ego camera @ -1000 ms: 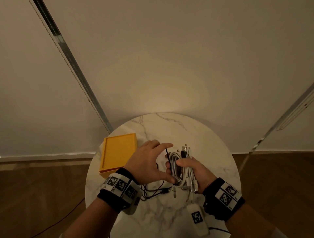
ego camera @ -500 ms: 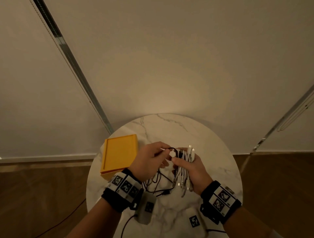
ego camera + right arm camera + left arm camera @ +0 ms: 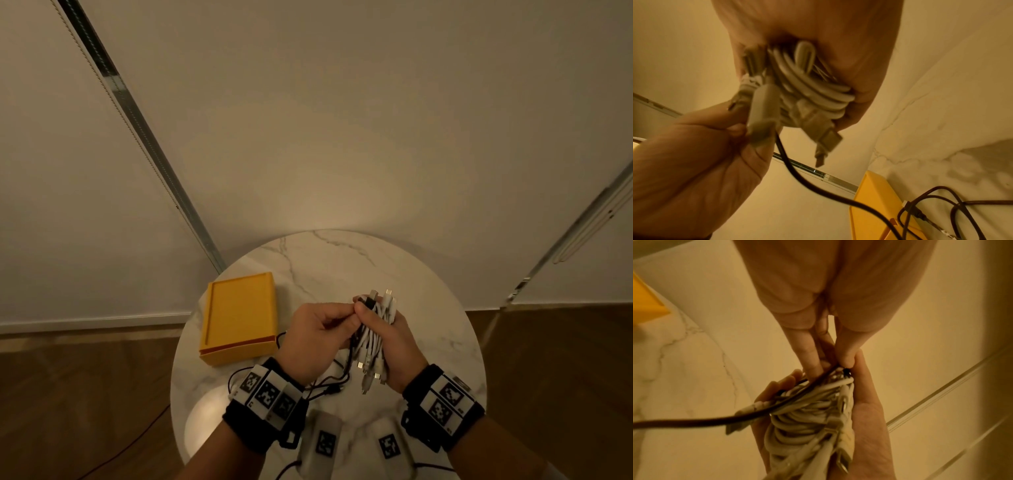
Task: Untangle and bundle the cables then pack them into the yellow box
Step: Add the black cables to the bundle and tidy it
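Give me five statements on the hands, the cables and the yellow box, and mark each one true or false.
1. The right hand holds the bundle of white cables. True.
2. The yellow box lies to the right of both hands. False: it lies on the marble table to the left of the left hand.
3. The left hand pinches the black cable at the top of the bundle. True.
4. The whole black cable is wound into the bundle. False: most of it trails loose down to the table.
5. The bundle already lies in the yellow box. False: it is held above the table, beside the box.
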